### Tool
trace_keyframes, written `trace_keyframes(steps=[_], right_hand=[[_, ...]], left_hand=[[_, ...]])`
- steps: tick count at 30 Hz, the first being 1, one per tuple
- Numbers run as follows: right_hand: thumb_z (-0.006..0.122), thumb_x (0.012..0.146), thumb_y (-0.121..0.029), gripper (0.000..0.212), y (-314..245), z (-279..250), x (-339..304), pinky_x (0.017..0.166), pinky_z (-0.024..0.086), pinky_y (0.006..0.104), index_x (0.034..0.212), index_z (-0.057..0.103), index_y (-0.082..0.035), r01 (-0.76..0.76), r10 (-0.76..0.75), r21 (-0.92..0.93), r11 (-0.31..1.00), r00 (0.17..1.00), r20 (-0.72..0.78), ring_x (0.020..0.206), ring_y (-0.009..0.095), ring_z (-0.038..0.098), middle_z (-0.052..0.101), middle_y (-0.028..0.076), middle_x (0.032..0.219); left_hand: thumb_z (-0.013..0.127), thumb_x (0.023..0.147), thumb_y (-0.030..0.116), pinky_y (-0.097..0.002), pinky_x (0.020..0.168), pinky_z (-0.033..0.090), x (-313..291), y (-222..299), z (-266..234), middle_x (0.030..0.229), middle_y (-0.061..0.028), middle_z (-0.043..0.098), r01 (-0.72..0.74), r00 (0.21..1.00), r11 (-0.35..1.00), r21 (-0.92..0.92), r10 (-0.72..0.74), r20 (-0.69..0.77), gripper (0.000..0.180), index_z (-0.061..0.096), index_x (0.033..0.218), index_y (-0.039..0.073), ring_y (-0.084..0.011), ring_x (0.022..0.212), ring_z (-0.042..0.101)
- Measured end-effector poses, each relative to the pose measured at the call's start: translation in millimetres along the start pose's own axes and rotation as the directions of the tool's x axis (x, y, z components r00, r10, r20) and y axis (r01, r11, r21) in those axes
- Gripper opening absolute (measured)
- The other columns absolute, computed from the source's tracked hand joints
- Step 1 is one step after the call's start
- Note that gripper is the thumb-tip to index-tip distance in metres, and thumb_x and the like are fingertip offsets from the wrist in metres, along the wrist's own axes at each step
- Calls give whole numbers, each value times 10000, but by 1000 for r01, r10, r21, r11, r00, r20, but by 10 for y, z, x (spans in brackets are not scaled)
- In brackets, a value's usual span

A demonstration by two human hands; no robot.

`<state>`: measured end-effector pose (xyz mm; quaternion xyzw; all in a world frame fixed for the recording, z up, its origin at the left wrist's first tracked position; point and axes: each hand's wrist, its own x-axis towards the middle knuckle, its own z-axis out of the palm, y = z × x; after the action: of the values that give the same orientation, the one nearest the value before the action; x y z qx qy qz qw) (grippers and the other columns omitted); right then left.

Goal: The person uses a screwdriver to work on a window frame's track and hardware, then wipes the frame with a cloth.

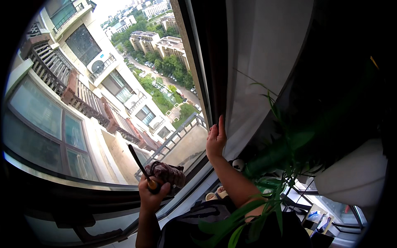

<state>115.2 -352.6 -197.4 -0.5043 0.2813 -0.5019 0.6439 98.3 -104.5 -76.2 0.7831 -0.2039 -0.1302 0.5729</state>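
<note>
1. High above a street of apartment blocks, my left hand [152, 194] is clenched around the yellow grip of a slim black-shafted tool [140, 167], with a bunched dark patterned cloth [168, 173] pressed against the same fist; both sit low at the window glass [82, 124], just above the sill.
2. My right hand [216, 142] rests flat and released against the edge of the pale curtain [256, 62], fingers pointing up beside the dark window frame [206, 82].
3. Judging from this, the wiping looks barely begun: the cloth is bunched rather than spread on the pane, and I cannot tell which part of the glass is clean.
4. A leafy green plant [269, 165] crowds my right forearm, and two small cups [217, 194] stand near the sill; the curtain and leaves hem in the reach.
</note>
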Motion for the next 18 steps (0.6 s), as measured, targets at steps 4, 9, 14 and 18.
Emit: trace_keyframes(steps=[4, 9, 14, 18], right_hand=[[414, 908, -68, 416, -1, 7, 0, 531, 382, 223, 1323, 395, -81, 61, -61, -96, 994, 998, 7, 570, 76, 384, 459, 3, 699], [417, 909, -69, 426, 197, -49, 39, 492, 342, 201, 1330, 392, -124, 56, -60, -130, 990, 998, -25, 548, 52, 352, 431, -16, 683], [408, 908, -71, 420, 11, -25, 6, 538, 386, 223, 1326, 395, -98, 39, -37, -94, 995, 999, 28, 570, 74, 388, 462, -2, 688], [413, 907, -63, 422, -9, -59, 16, 514, 364, 203, 1326, 395, -99, -34, 35, -33, 999, 999, 20, 557, 55, 369, 460, -11, 685]], left_hand=[[734, 621, 142, -350, 778, 415, 13, 2, -1, 893, -122, 535, 1, 1000, 1000, -7, -1, 12, 200, 570, 646, 30, -232, 858, 539], [734, 620, 129, -343, 772, 416, 4, 13, 5, 886, -120, 534, -4, 1000, 1000, -9, 4, 3, 197, 568, 648, 28, -232, 852, 540], [732, 621, 116, -339, 771, 417, 16, 1, -3, 881, -120, 534, 6, 1000, 1000, -3, -6, 10, 191, 567, 652, 24, -229, 850, 540], [727, 627, 116, -338, 769, 419, 19, -2, 6, 878, -120, 535, -29, 1000, 1000, 0, 29, 8, 187, 566, 652, 23, -227, 848, 542]])
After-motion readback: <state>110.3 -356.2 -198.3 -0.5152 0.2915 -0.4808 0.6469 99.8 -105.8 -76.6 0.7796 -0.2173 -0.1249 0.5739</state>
